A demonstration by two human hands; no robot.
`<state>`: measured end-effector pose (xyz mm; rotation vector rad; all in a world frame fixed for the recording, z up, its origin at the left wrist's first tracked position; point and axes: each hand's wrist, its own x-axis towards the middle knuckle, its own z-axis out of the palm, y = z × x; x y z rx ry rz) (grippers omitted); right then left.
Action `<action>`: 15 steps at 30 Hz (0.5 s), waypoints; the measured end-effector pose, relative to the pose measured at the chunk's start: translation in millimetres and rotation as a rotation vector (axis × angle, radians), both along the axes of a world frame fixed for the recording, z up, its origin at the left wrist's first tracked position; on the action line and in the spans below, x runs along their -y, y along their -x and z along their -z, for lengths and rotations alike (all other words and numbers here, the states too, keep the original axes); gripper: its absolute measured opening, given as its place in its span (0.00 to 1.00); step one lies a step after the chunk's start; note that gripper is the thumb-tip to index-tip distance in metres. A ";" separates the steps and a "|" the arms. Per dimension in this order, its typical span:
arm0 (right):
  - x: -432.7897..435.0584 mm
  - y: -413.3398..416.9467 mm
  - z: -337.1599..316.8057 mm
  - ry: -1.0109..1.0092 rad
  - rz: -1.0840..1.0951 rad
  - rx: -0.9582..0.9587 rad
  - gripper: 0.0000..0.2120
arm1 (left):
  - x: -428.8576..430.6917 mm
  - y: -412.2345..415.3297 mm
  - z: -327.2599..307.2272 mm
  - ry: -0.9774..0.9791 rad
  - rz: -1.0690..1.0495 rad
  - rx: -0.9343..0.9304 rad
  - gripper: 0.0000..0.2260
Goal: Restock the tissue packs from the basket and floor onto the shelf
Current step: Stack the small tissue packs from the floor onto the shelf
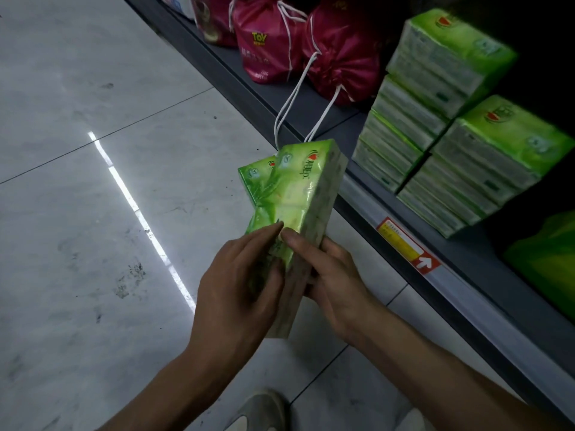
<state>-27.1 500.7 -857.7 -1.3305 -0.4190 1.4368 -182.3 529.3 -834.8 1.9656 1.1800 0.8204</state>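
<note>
Pale marble floor tiles (93, 213) fill the left of my view, with a bright strip of light reflected across them. Along the right runs the dark grey bottom shelf (466, 256), low to the floor.

On that shelf stand two stacks of green tissue packs. The taller stack (435, 98) is further back and the shorter stack (485, 169) is just beside it, nearer to me. Further along the shelf sit red drawstring bags (267, 42), and their white cords (292, 101) hang over the shelf edge. At the far right, part of another green package (544, 253) shows, too blurred to tell more.

I hold two green tissue packs (305, 194) together in the air over the floor, just off the shelf edge and not on it. They tilt away from me, and the left one sticks out at an angle.

My left hand (239, 290) wraps round their left side. My right hand (336, 284) cups them from the right, thumb pressed on the front face.

A red and yellow price label (404, 244) sits on the shelf rail. The toe of my grey shoe (261, 409) shows at the bottom.
</note>
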 end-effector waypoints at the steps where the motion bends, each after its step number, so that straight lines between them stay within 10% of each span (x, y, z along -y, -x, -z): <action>1: 1.9 -2.8 0.6 0.004 0.008 -0.006 0.25 | 1.5 -0.3 -0.9 -0.003 0.019 -0.006 0.23; 15: 5.4 -19.8 12.2 -0.055 0.194 -0.443 0.24 | 7.3 -7.4 6.5 -0.087 0.049 -0.416 0.48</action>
